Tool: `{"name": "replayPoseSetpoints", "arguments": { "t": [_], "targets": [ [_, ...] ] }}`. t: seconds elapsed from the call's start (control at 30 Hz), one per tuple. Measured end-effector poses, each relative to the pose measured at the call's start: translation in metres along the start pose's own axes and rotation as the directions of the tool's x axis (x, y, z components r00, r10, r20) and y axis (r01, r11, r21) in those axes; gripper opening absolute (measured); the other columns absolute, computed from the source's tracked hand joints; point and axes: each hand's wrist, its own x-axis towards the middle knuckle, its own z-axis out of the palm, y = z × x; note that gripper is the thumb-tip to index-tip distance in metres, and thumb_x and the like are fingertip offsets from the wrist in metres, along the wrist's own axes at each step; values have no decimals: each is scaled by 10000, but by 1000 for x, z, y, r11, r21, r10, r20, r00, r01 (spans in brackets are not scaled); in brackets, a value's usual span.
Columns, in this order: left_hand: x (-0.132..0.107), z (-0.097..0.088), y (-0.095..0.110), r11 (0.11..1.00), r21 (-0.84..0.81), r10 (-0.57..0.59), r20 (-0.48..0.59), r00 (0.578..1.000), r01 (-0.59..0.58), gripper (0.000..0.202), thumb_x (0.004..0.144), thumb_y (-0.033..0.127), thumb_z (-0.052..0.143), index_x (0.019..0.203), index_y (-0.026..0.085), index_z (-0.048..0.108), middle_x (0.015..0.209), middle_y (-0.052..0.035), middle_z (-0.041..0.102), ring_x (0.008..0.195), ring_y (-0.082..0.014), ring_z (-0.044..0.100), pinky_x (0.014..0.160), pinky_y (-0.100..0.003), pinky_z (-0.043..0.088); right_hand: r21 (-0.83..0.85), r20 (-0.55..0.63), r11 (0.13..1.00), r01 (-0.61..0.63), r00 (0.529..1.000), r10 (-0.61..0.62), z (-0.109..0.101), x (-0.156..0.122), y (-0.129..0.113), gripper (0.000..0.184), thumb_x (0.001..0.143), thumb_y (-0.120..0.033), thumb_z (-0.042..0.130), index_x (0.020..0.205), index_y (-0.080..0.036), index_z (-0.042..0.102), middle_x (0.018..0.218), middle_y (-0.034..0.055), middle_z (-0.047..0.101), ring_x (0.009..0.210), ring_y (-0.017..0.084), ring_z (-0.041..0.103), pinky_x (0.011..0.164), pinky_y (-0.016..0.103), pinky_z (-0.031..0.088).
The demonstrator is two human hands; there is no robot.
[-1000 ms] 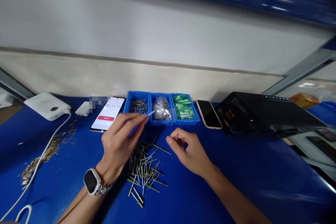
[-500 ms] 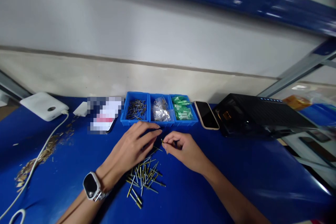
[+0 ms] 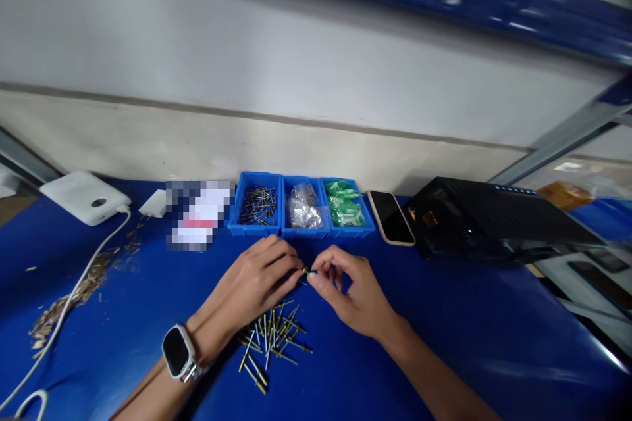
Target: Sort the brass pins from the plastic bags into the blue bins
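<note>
Fingertips of both hands meet over the blue table, in front of the bins. My left hand [image 3: 264,276], with a watch on its wrist, is closed in a pinch on the gold-coloured end of a small blind rivet [image 3: 305,271]. From the other side, my right hand [image 3: 348,286] pinches at the same rivet with thumb and forefinger; its tip is mostly covered. Just below the hands lies a loose pile of blind rivets [image 3: 271,335], gold-coloured with thin silver pins, pointing every way. Part of the pile is hidden by my left hand.
Behind the hands stand three joined blue bins: dark metal pins [image 3: 257,205], clear bags [image 3: 303,207] and green packets [image 3: 344,204]. A phone [image 3: 392,217] and a black device [image 3: 494,217] are to the right. Leftward are a white power bank [image 3: 86,197], a cable [image 3: 79,283] and brown scraps [image 3: 74,296].
My left hand has closed its fingers and come down to the rivet at my right fingertips. The hands are now nearly touching; the pile looks the same.
</note>
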Motion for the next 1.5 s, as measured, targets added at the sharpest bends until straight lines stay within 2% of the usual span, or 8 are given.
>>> {"name": "replayPoseSetpoints", "arguments": {
  "t": [0.2, 0.43, 0.67, 0.83, 1.0, 1.13, 1.37, 1.5],
  "targets": [
    [-2, 4, 1, 999, -46, -3, -63, 998, 0, 157, 958, 272, 584, 1076, 178, 626, 1013, -62, 653, 910, -191, 595, 795, -369, 520, 302, 12, 926, -226, 972, 233, 0, 5, 5, 380, 969, -397, 520, 649, -192, 496, 544, -44, 494, 472, 86, 417, 488, 236, 328],
    [-2, 4, 6, 997, 34, 74, -189, 979, -69, 305, 944, 150, 602, 1248, 161, 575, 1099, -97, 636, 952, -187, 607, 790, -344, 530, 770, 320, 371, -520, 817, 480, 8, 12, 19, 281, 820, -408, 720, 766, -178, 568, 514, -70, 445, 443, 69, 325, 390, 179, 201],
    [-7, 0, 6, 997, 34, 68, -190, 979, -63, 224, 951, 108, 582, 1164, 158, 629, 995, -69, 658, 856, -163, 604, 708, -307, 524, 611, 174, 717, -337, 940, 293, 9, -1, -1, 359, 952, -442, 554, 700, -185, 547, 523, -40, 512, 430, 82, 398, 418, 217, 298],
    [0, -15, -6, 988, 149, 46, -483, 874, 30, 344, 879, 58, 667, 1186, 208, 635, 1068, -53, 676, 967, -184, 638, 840, -352, 537, 45, -6, 999, -15, 1000, 15, 5, -5, -8, 289, 961, -355, 530, 723, -202, 584, 622, -9, 574, 580, 131, 521, 589, 274, 412],
    [14, -17, -29, 904, 288, -132, -513, 848, 315, 302, 893, 214, 679, 1191, 222, 628, 1224, -97, 647, 1104, -285, 590, 925, -492, 478, -440, 79, 894, 87, 995, -58, 13, -1, 2, 109, 854, -240, 656, 963, -243, 650, 799, 8, 646, 807, 198, 576, 734, 326, 431],
    [14, -13, -26, 919, 280, -130, -447, 885, 277, 305, 915, 236, 641, 1218, 225, 598, 1251, -91, 634, 1125, -289, 565, 922, -485, 454, -547, 166, 830, 109, 986, -20, 13, 0, 8, 80, 864, -168, 600, 832, -234, 632, 717, -6, 648, 811, 196, 587, 674, 296, 394],
    [4, -9, -6, 985, 153, -51, -195, 979, 82, 205, 953, 216, 573, 1149, 208, 629, 1163, -78, 647, 1065, -246, 574, 884, -429, 465, -570, 163, 821, 36, 984, 70, 1, -2, 13, 94, 795, -154, 630, 743, -229, 612, 584, -44, 607, 659, 163, 605, 655, 288, 365],
    [-1, -5, -2, 997, 62, -31, -76, 997, 36, 247, 975, 181, 536, 1212, 202, 603, 1158, -76, 638, 1026, -218, 574, 873, -401, 480, -218, 160, 965, -147, 970, 184, 2, 3, 14, 74, 855, -217, 602, 785, -217, 625, 632, -29, 652, 583, 136, 581, 584, 260, 379]
  ]
}}
